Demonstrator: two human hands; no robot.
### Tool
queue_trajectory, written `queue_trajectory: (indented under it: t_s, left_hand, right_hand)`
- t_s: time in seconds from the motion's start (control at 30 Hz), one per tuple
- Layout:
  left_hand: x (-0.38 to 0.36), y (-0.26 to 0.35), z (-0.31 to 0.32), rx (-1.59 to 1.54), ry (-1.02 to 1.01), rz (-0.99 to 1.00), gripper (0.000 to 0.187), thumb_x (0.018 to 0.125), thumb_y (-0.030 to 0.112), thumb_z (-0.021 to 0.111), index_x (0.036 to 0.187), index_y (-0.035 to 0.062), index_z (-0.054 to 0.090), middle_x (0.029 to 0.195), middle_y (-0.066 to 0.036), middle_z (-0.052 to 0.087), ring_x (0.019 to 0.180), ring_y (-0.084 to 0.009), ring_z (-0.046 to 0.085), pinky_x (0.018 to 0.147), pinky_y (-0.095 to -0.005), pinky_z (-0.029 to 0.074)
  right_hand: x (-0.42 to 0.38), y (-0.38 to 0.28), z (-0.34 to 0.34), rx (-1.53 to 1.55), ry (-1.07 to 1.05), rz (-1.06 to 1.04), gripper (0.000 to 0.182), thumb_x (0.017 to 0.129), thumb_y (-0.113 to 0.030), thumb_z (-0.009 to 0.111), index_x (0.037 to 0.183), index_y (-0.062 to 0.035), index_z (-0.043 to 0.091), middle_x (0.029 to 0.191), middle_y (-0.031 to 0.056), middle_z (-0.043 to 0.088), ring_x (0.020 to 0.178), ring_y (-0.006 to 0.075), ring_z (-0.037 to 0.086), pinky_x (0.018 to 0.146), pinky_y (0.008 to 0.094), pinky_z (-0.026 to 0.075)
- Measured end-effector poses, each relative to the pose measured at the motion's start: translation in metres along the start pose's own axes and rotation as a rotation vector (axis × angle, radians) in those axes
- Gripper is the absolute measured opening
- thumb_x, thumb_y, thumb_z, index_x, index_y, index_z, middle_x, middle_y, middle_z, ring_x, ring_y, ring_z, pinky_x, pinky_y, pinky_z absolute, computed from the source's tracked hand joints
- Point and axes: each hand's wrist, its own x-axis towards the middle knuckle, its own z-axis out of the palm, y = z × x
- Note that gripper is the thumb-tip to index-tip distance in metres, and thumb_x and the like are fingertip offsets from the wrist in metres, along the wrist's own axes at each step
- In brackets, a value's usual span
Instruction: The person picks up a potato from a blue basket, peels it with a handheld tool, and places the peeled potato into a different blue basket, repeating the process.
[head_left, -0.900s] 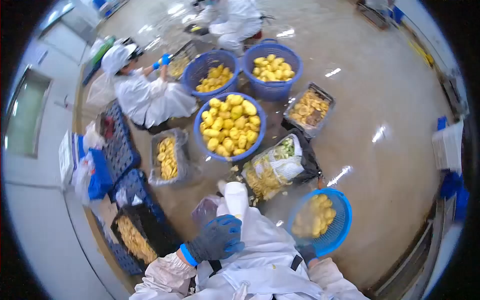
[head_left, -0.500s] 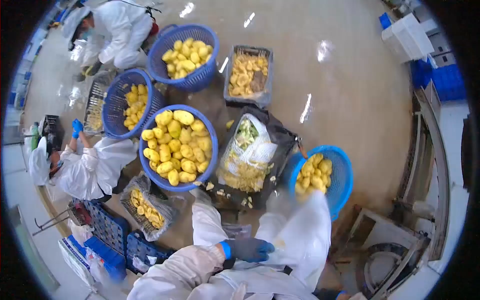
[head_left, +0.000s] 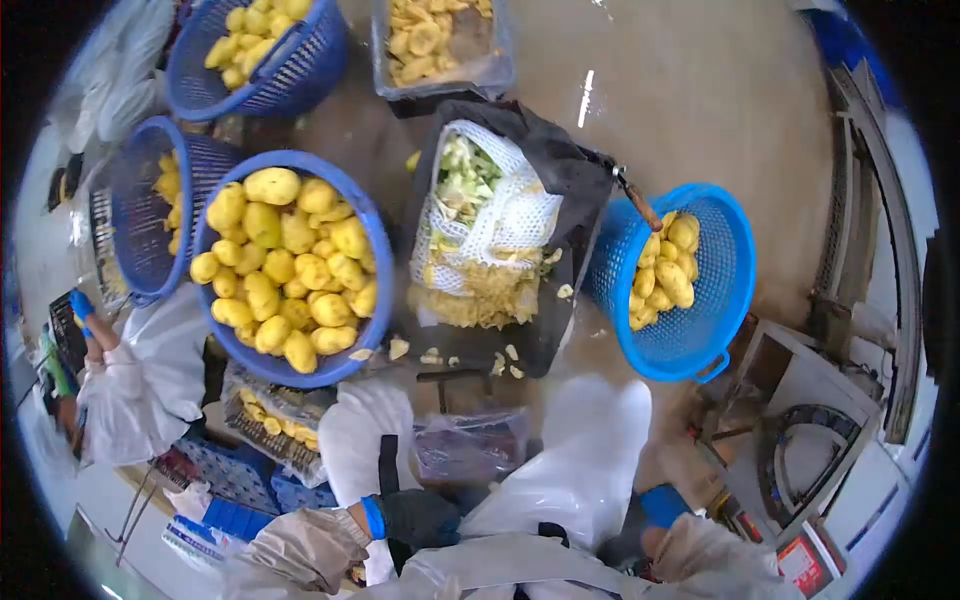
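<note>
My left hand (head_left: 420,517), in a dark grey glove with a blue band at the wrist, lies on my lap over the white apron. Its fingers look loosely laid out, and I see nothing held in it. Beside my right thigh is my right hand (head_left: 625,545), dark-gloved and low; its fingers are hidden. In front of my knees a black crate (head_left: 560,300) carries white foam netting (head_left: 520,215), green and pale scraps and peelings (head_left: 485,295). Peeled potatoes (head_left: 285,270) fill the purple-blue basket (head_left: 375,330) at left; more potatoes (head_left: 665,270) lie in the light-blue basket (head_left: 725,300) at right.
A wooden-handled tool (head_left: 640,203) hangs at the crate's right corner. Further purple baskets (head_left: 320,70) and a lined crate (head_left: 505,60) of cut pieces stand ahead. A co-worker in white (head_left: 150,385) sits at left. Metal framing (head_left: 800,430) stands at right.
My view has tilted down and shifted, so the baskets appear larger and higher. My left hand has drawn back to the left across my lap. My right forearm now shows at my side.
</note>
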Motion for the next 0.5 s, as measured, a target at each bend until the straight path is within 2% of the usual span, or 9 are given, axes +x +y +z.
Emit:
queue_trajectory:
  t_s: [0.1, 0.17, 0.2, 0.27, 0.3, 0.33, 0.4, 0.47, 0.5]
  left_hand:
    - [0.035, -0.052, -0.011, 0.107, -0.177, 0.04, 0.038, 0.084, 0.039, 0.055, 0.092, 0.0035, 0.067, 0.084, -0.021, 0.065, 0.083, -0.0365, 0.062, 0.074, -0.0458, 0.048]
    - [0.071, -0.095, -0.005, 0.204, -0.28, -0.045, 0.041, 0.084, 0.042, 0.055, 0.091, 0.0036, 0.067, 0.089, -0.02, 0.066, 0.086, -0.0354, 0.063, 0.076, -0.045, 0.049]
    - [0.086, -0.107, -0.012, 0.234, -0.227, -0.118, 0.042, 0.083, 0.043, 0.056, 0.096, 0.0049, 0.066, 0.093, -0.02, 0.065, 0.088, -0.035, 0.063, 0.078, -0.0446, 0.049]
    - [0.106, -0.129, -0.028, 0.294, -0.12, -0.265, 0.047, 0.081, 0.046, 0.058, 0.106, 0.0074, 0.064, 0.101, -0.019, 0.065, 0.093, -0.0343, 0.063, 0.082, -0.0438, 0.049]
    - [0.116, -0.159, -0.015, 0.197, 0.049, -0.157, 0.049, 0.081, 0.048, 0.059, 0.114, 0.0115, 0.06, 0.102, -0.017, 0.066, 0.093, -0.0338, 0.063, 0.081, -0.0433, 0.049]
    - [0.126, -0.201, 0.012, 0.098, 0.212, -0.047, 0.054, 0.081, 0.05, 0.06, 0.123, 0.0156, 0.056, 0.103, -0.016, 0.066, 0.093, -0.0334, 0.063, 0.081, -0.0428, 0.049]
    - [0.136, -0.229, 0.006, -0.043, 0.274, 0.028, 0.06, 0.081, 0.053, 0.059, 0.131, 0.0204, 0.051, 0.106, -0.015, 0.065, 0.095, -0.0327, 0.063, 0.082, -0.0422, 0.049]
    - [0.12, -0.211, -0.026, -0.124, 0.099, -0.062, 0.062, 0.082, 0.057, 0.057, 0.132, 0.0218, 0.051, 0.111, -0.015, 0.064, 0.097, -0.0322, 0.063, 0.083, -0.042, 0.049]
    - [0.125, -0.225, -0.024, 0.135, 0.098, -0.106, 0.057, 0.083, 0.056, 0.055, 0.13, 0.0231, 0.053, 0.109, -0.017, 0.064, 0.094, -0.0345, 0.063, 0.082, -0.043, 0.049]
  right_hand:
    - [0.039, 0.005, -0.043, 0.088, -0.193, 0.034, 0.026, 0.088, -0.017, 0.058, 0.111, -0.0041, 0.062, 0.092, 0.009, 0.066, 0.081, 0.0189, 0.063, 0.073, 0.0323, 0.051]
    - [0.064, -0.001, -0.09, 0.192, -0.315, 0.054, 0.026, 0.088, -0.016, 0.059, 0.11, -0.0024, 0.062, 0.091, 0.0085, 0.066, 0.08, 0.0179, 0.063, 0.072, 0.0311, 0.051]
    - [0.071, -0.009, -0.12, 0.285, -0.281, 0.008, 0.026, 0.089, -0.016, 0.059, 0.11, -0.0016, 0.062, 0.09, 0.0082, 0.067, 0.079, 0.0174, 0.064, 0.072, 0.0306, 0.051]
    - [0.068, -0.046, -0.179, 0.493, 0.106, -0.259, 0.026, 0.089, -0.015, 0.06, 0.11, 0.0, 0.062, 0.088, 0.0077, 0.067, 0.077, 0.0163, 0.064, 0.071, 0.0294, 0.051]
    - [0.052, -0.094, -0.195, 0.392, 0.515, -0.622, 0.026, 0.089, -0.013, 0.06, 0.111, 0.0008, 0.06, 0.091, 0.0071, 0.066, 0.081, 0.0151, 0.063, 0.073, 0.0297, 0.051]
    - [0.068, -0.097, -0.219, 0.421, 0.779, -0.562, 0.03, 0.088, -0.014, 0.062, 0.113, 0.0008, 0.059, 0.097, 0.0081, 0.065, 0.087, 0.0154, 0.062, 0.075, 0.0299, 0.051]
    - [0.092, -0.101, -0.247, 0.362, 1.194, -0.54, 0.036, 0.085, -0.017, 0.066, 0.116, 0.0002, 0.057, 0.106, 0.0103, 0.062, 0.096, 0.017, 0.06, 0.079, 0.0309, 0.05]
    - [0.112, -0.121, -0.263, 0.167, 1.476, -0.63, 0.041, 0.083, -0.02, 0.069, 0.117, -0.0008, 0.056, 0.113, 0.0127, 0.06, 0.102, 0.0195, 0.058, 0.082, 0.0322, 0.049]
    - [0.114, -0.134, -0.27, 0.002, 1.552, -0.624, 0.044, 0.081, -0.022, 0.071, 0.118, -0.0019, 0.057, 0.114, 0.0134, 0.06, 0.103, 0.0216, 0.058, 0.083, 0.0339, 0.049]
